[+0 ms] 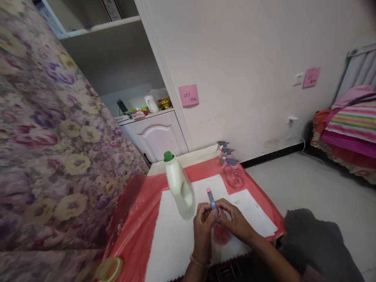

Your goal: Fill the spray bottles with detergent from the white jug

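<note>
Both my hands meet over a small table covered in red plastic [138, 219] with white sheets on it. My left hand [202, 223] and my right hand [233, 221] are closed on a grey spray head with a pink nozzle [211, 199], which sits on a pink translucent spray bottle [220, 234] standing below my hands. A white detergent jug with a green cap [179, 186] stands just left of my hands. Further back on the table stand several pink spray bottles [232, 172] with grey triggers.
A flowered sofa [44, 137] fills the left side. A green-rimmed lid [109, 269] lies at the table's near left corner. Behind are a white cabinet [155, 135] with small items, a wall with pink notes [188, 95], and striped bedding [349, 125] at right.
</note>
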The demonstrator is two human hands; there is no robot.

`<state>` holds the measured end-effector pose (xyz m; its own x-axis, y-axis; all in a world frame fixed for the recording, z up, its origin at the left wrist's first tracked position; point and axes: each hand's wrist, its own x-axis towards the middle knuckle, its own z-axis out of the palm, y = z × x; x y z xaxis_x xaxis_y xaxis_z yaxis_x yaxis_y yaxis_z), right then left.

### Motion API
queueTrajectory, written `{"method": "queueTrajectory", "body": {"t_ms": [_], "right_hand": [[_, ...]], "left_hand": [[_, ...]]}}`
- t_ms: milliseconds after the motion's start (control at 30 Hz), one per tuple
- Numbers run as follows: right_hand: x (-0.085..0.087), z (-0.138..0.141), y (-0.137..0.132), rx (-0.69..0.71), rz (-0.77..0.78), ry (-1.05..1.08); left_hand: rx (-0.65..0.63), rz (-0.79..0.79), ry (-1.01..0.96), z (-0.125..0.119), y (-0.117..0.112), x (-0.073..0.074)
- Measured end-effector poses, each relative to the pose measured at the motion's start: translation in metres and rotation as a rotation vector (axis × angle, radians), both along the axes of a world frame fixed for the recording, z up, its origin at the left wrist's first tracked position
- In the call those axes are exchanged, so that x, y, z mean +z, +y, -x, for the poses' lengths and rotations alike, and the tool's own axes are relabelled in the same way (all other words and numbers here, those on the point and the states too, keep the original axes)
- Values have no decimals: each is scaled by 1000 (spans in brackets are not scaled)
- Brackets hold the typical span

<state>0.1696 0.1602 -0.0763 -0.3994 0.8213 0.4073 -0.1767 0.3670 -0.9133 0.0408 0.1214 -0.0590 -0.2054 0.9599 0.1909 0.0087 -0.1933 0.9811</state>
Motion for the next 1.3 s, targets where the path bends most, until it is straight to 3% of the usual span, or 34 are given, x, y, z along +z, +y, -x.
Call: {"method": "queueTrajectory", "body": {"t_ms": [200,367,567,733,1300], "right_hand": [[-6,5,0,-176,17,-13],[0,0,-1,-21,1,-17],[-5,2,1,-141,0,-33],[0,-3,1,-16,4,-37],[-7,-1,-1,-96,32,-18]], "left_hand": [[-1,1,7,1,1,-3],[-18,-1,-10,0,0,-1],[1,-1,1,0,-1,-1],[-24,-17,-8,1,0,-2],[-21,-19,-5,0,0,-6]]}}
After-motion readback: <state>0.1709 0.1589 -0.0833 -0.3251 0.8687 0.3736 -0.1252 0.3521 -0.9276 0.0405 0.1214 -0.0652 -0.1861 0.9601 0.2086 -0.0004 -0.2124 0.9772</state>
